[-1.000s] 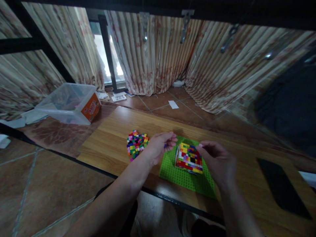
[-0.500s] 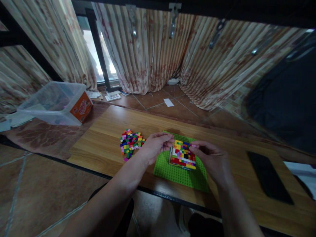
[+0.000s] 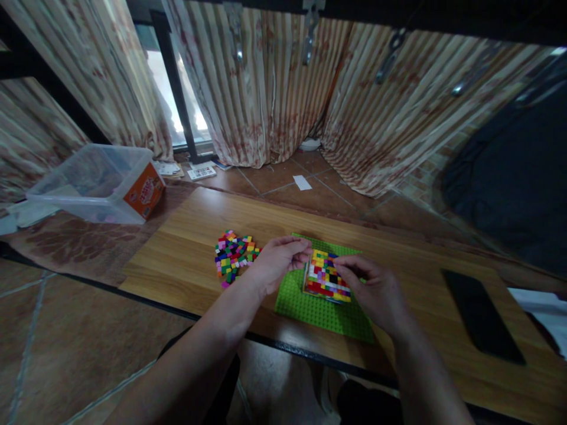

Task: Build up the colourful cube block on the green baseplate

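A many-coloured block of toy bricks (image 3: 326,277), built up in layers, stands on a green studded baseplate (image 3: 325,316). At its upper left corner is my left hand (image 3: 283,260), thumb and fingers pressed together; what they hold, if anything, is hidden. My right hand (image 3: 374,286) reaches in from the right, its thumb and forefinger pinched at the block's upper right edge. A small pink brick showed in that pinch a moment ago; the fingertips now cover it. Left of my left hand lies a loose pile of small coloured bricks (image 3: 233,257).
Everything sits on a low wooden table (image 3: 172,254). A dark flat slab (image 3: 482,316) lies at its right. A clear plastic bin (image 3: 95,183) with an orange label stands at the far left. Patterned curtains (image 3: 266,88) hang behind, with papers (image 3: 302,183) on the tiled floor.
My right hand has moved slightly left, bringing its fingertips over the upper right part of the brick block. My left hand stays almost where it was.
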Demonstrator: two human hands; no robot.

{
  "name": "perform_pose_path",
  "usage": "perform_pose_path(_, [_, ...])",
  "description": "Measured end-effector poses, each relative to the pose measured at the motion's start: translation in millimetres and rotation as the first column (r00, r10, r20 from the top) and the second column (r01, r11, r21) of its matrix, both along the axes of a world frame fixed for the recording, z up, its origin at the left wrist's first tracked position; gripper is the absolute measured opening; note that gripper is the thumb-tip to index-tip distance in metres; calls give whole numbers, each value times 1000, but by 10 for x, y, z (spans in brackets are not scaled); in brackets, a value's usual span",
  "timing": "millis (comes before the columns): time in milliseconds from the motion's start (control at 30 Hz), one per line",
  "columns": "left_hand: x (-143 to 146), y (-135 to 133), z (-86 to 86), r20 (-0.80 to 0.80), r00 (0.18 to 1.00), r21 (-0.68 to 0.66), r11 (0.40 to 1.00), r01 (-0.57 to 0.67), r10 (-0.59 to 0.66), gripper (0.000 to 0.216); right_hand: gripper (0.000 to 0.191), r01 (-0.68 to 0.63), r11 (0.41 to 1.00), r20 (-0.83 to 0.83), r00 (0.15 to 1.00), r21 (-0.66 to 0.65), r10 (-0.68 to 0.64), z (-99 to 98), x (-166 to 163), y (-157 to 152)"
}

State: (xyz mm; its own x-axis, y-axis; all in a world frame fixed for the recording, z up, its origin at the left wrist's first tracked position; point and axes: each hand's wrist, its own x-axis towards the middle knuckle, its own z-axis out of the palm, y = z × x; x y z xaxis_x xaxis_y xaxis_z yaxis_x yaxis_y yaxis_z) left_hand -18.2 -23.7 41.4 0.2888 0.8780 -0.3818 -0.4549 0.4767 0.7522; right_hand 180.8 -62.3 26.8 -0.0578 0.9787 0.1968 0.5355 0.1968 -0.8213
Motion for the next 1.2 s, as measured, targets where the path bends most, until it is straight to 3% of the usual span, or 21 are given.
perform_pose_path(133, [0, -4, 11, -3, 1000, 4, 1000, 4, -4, 5, 20, -80, 993, 187, 980, 90, 62, 20, -44, -10])
perform_pose_path(300, [3, -10, 26, -11, 1000, 4, 1000, 7, -7, 8, 21, -123, 983, 288, 954, 135, 80, -15, -59, 5])
perform_pose_path(767, [-7, 4, -9, 28, 999, 23, 1000, 19, -20, 5, 23, -79, 989, 222, 974, 124, 50, -34, -66, 2])
perform_pose_path(1200, [3, 12, -21, 23, 1000, 33, 999, 5, -6, 4, 20, 85, 980, 229, 965, 181, -125, -27, -70, 52])
